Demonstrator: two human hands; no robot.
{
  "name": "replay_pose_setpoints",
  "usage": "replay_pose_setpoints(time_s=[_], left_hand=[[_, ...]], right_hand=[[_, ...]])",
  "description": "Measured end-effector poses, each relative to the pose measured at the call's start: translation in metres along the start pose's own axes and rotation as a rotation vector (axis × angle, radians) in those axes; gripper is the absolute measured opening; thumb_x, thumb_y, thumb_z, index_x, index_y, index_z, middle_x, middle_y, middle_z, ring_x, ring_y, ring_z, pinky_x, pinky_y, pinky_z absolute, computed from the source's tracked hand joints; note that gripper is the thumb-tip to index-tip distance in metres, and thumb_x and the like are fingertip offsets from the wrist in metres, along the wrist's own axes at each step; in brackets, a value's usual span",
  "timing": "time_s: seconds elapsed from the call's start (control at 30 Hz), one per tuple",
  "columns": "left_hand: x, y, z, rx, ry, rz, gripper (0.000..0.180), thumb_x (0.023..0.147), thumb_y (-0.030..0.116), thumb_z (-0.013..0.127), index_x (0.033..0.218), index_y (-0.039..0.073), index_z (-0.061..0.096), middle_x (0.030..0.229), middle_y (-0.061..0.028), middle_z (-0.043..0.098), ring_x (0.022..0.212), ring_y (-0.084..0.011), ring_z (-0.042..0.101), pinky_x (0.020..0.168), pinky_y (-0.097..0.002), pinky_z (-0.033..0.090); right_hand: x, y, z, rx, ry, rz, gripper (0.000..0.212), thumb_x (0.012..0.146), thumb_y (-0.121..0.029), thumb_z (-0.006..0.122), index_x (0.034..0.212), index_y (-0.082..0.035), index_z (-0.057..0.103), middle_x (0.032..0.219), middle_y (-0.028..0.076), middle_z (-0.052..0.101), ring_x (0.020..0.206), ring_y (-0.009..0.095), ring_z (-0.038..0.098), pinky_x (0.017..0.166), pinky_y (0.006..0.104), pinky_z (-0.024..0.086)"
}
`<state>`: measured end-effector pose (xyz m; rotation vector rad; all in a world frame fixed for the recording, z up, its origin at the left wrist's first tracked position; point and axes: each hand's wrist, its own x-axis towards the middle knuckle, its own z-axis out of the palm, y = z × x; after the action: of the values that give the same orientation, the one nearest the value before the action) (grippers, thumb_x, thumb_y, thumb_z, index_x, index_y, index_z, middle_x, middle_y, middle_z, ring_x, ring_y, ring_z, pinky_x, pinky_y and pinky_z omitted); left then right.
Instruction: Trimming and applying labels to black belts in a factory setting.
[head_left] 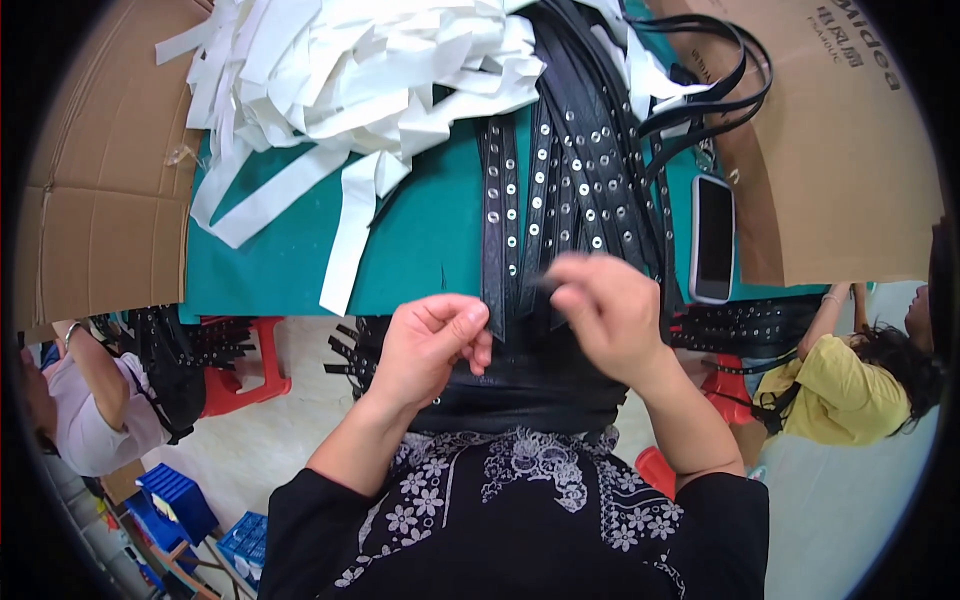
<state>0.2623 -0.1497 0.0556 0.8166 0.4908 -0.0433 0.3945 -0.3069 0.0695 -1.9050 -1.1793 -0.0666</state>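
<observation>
My left hand [437, 342] is closed, thumb pressed to the curled fingers, just off the table's front edge. Whether anything is in that pinch is too small to tell. Slightly smeared by motion, my right hand [605, 315] hovers over the strap ends, with a small dark piece [541, 282] at its fingertips; its kind does not show. Between and beyond my hands lie black belts [575, 165] with rows of silver eyelets. Their ends hang toward me past the edge. One belt end [494, 270] lies close to the left fingertips.
White fabric strips [350, 60] are heaped on the green tabletop [280, 270]. A phone [712, 240] lies at the right, near looped black straps [735, 85]. Cardboard [110, 170] walls the left side, and a carton [830, 150] the right. Co-workers sit at both sides by red stools [262, 365].
</observation>
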Motion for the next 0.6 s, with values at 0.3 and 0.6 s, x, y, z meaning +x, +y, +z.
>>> replay_pose_setpoints(time_s=[0.3,0.6], left_hand=[[0.003,-0.02,-0.002,-0.582,-0.242,-0.28,0.023,0.09,0.023,0.048,0.091,0.001,0.056,0.071,-0.0055,0.056,0.058,-0.0127,0.053,0.048,-0.022,0.043],[-0.01,-0.023,0.007,0.135,0.007,0.19,0.018,0.086,0.007,0.054,0.099,-0.006,0.057,0.083,-0.0109,0.062,0.068,-0.0135,0.06,0.06,-0.0244,0.051]], right_hand=[[0.007,-0.017,0.04,1.322,-0.236,1.106,0.019,0.086,-0.022,0.057,0.091,-0.003,0.055,0.056,-0.01,0.037,0.044,-0.001,0.027,0.04,0.0151,0.02],[0.0,-0.009,0.039,0.8,-0.08,0.835,0.022,0.081,-0.023,0.064,0.083,-0.002,0.057,0.071,-0.001,0.056,0.059,0.002,0.047,0.048,0.0187,0.036]])
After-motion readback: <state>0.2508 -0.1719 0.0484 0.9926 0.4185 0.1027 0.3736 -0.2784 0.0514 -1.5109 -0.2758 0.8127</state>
